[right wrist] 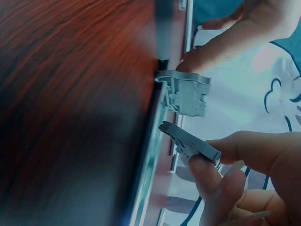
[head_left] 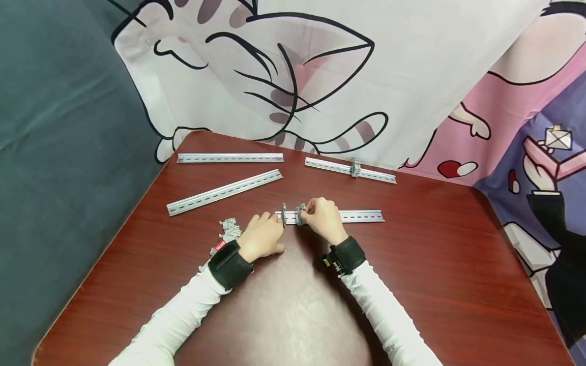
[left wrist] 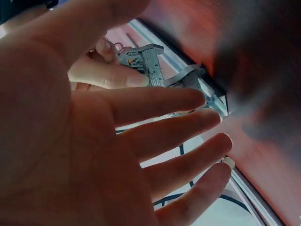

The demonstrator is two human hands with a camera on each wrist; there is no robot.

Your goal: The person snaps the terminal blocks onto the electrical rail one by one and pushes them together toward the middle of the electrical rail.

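A slotted metal DIN rail (head_left: 361,216) lies crosswise in front of me. Between thumb and fingers my right hand (head_left: 324,219) pinches a grey terminal block (right wrist: 193,141), tilted against the rail in the right wrist view. Just left of it a second grey terminal block (right wrist: 188,94) stands upright on the rail, apart from the held one at its outer end. My left hand (head_left: 263,236) rests at the rail's left end, its fingers extended in the left wrist view; that end is partly hidden beneath them.
Loose grey terminal blocks (head_left: 230,230) and a red piece (head_left: 220,246) lie beside my left wrist. Two bare rails, one straight (head_left: 229,158) and one slanted (head_left: 224,192), lie at the back left. Another rail (head_left: 322,164) at the back right carries a grey block (head_left: 355,168).
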